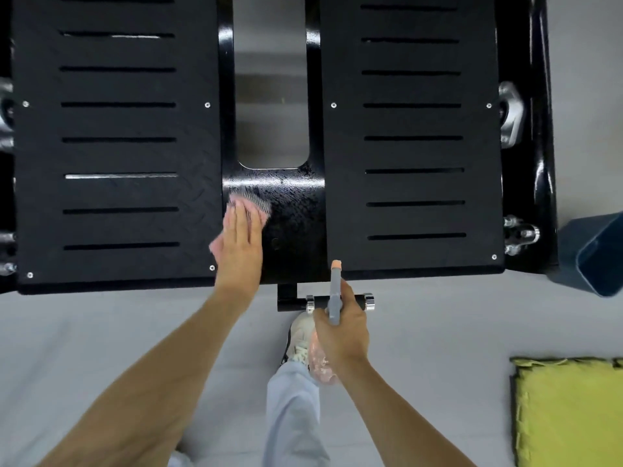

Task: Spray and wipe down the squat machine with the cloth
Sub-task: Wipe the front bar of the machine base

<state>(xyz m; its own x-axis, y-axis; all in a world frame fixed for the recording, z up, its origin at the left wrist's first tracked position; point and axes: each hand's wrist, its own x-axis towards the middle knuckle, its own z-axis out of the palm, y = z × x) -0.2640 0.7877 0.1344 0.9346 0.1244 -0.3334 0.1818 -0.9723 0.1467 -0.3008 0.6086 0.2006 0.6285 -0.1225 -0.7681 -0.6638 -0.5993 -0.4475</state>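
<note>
Listing by size, as I read it from the remote feed:

1. Squat machine (414, 153): black footplate filling the upper picture, with two slotted tread panels on either side of a glossy centre strip. It lies ahead of both hands, its near edge just beyond the right hand's fingers.
2. Floor (101, 332): pale grey, under both forearms.
3. Yellow mat (569, 412): flat on the floor, well to the right of the right-hand grip.
4. Blue bin (593, 254): right of the machine, well apart from either hand.
5. Trouser leg (293, 409) and shoe (298, 338): between the forearms, the shoe directly under the right hand.
6. Spray bottle (335, 294): I log its grey head as long and narrow, running straight away from the person. Its pink nozzle tip points at the centre strip's near edge. The translucent body hangs beneath the wrist, toward the person.
7. Right hand (340, 328): fingers curled round the neck of the spray bottle, clamped on it.
8. Left hand (241, 244): fingers straight and together, palm down, pressing on the cloth.
9. Cloth (251, 205): pink and blurred, mostly under the left fingers with its edge showing beyond the fingertips. It lies flat on the speckled centre strip, against the left panel's inner edge.
</note>
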